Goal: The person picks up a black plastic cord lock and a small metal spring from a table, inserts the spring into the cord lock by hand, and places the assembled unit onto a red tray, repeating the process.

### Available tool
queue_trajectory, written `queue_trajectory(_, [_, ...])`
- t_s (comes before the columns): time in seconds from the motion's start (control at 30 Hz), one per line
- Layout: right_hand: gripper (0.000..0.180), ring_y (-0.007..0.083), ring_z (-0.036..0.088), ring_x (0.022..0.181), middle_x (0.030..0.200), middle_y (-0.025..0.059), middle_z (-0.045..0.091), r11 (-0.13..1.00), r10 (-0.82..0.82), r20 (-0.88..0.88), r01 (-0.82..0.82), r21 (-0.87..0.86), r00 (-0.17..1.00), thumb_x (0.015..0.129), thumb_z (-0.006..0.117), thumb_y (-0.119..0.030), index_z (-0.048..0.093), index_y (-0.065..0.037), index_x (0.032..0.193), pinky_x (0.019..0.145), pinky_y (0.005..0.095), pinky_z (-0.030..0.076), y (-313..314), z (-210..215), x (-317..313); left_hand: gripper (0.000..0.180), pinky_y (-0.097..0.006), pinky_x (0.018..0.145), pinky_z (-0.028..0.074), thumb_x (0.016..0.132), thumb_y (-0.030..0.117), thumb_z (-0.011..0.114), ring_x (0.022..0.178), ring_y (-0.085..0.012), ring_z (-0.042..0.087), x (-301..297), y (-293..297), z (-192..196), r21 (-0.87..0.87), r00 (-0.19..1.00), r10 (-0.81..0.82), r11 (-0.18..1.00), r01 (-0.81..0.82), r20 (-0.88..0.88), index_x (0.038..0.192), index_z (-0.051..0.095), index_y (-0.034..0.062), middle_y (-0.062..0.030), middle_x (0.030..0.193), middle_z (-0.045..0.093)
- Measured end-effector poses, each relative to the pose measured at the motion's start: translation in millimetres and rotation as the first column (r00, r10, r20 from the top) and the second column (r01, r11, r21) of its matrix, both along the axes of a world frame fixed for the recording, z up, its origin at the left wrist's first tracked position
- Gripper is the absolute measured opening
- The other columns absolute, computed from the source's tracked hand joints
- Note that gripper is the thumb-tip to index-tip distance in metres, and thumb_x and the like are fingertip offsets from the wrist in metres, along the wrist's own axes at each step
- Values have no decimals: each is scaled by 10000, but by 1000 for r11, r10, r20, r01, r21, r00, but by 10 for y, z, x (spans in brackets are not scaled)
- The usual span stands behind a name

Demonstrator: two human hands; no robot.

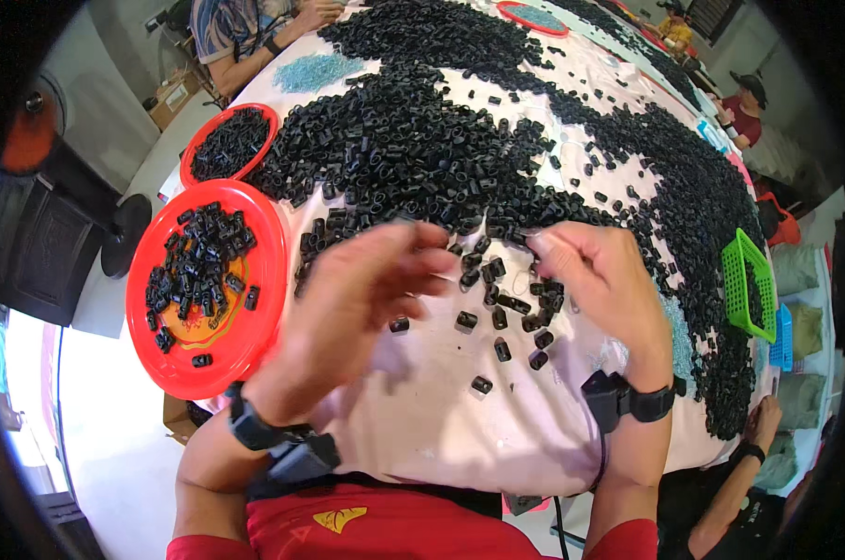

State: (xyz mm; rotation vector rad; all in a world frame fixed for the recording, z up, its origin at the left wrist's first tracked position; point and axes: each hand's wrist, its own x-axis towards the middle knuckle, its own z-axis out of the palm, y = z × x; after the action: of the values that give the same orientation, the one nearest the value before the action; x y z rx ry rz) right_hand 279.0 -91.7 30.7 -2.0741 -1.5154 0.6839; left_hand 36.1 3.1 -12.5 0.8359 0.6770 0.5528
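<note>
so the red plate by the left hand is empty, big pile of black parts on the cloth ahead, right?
Not empty: the head view shows the red plate by the left hand holding black parts. The big pile on the cloth is right.

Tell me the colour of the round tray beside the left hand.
Red; the round tray holds small black parts, clearest in the head view.

Glossy black plastic pieces (pixel 422 140) cover a pale pink cloth (pixel 441 420) on the counter. Two bright red round trays (pixel 264 280) hold more black pieces. Pale blue beads (pixel 315 70) lie farther back. A green mesh basket (pixel 735 271) sits beside a blue one (pixel 782 341).
</note>
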Motion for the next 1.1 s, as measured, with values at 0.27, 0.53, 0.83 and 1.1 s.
queue_trajectory(0.27, [141,373,657,651,668,183,640,984,168,234,-176,14,958,847,687,-150,738,-28,799,655,424,515,-23,-351,366,365,-260,704,605,1085,291,553,808,-168,707,-1331,689,-296,-230,790,422,906,-355,444,1232,636,-33,-87,970,745])
queue_trajectory(0.53, [139,317,722,719,777,145,736,983,165,219,-179,46,962,811,714,-117,792,-67,915,699,380,556,-44,-380,292,272,-251,712,598,1060,179,575,800,-149,704,-890,386,-166,-75,923,307,952,-298,230,1193,651,-46,-91,954,744])
queue_trajectory(0.83, [130,311,734,750,798,139,749,979,187,278,-201,22,942,815,738,-141,795,-74,911,725,389,566,-41,-323,265,429,-265,846,545,1058,270,605,1024,-110,671,-25,-184,-267,395,900,-297,822,411,-319,1378,596,-16,-84,1222,703])
queue_trajectory(1.1, [118,289,734,734,784,136,746,994,97,255,-83,-67,962,803,733,-139,801,-71,872,719,387,562,-145,-284,496,319,-410,863,518,935,142,669,986,-333,647,457,-231,-305,894,908,-77,164,418,-411,1223,701,8,-170,1125,713])
